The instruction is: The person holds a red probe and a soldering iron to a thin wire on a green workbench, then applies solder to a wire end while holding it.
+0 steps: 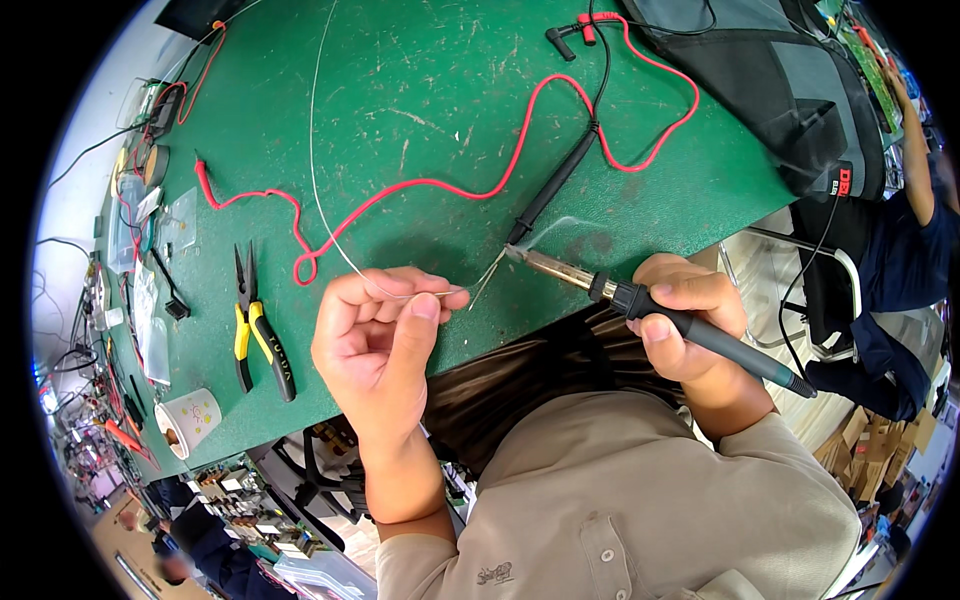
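The hands meet over the near edge of the green bench [430, 120]. The left hand [375, 335] is closed, pinching a thin solder wire [318, 190] between thumb and forefinger, its free end poking toward the iron. The right hand [690, 320] grips the dark handle of a soldering iron [640, 300] like a pen, tip touching the wire's end beside the black probe [550, 190], with faint smoke rising. To do this well, I judge, feed wire slowly, keep fingers back from the hot tip, and brace both wrists.
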{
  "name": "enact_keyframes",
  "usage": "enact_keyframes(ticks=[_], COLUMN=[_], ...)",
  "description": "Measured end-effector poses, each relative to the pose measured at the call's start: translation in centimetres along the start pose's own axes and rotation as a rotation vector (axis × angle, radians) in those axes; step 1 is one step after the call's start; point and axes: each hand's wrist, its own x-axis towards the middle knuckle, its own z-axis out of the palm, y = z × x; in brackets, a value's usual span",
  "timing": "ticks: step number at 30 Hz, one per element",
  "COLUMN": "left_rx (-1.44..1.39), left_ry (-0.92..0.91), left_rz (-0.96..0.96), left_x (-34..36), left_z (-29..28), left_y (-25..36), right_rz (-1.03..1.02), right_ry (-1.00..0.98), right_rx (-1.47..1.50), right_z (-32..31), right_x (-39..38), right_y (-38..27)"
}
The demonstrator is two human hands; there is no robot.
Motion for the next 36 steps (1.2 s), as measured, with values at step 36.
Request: enact_keyframes(ticks=[36], left_rx=[0.105], left_ry=[0.074], left_rz=[0.075], left_x=[0.6], left_z=[-1.5], left_y=[0.6], right_rz=[0.11], right_ry=[-0.022], right_rx=[0.112], right_z=[-0.2], right_x=[-0.4], right_y=[-0.4])
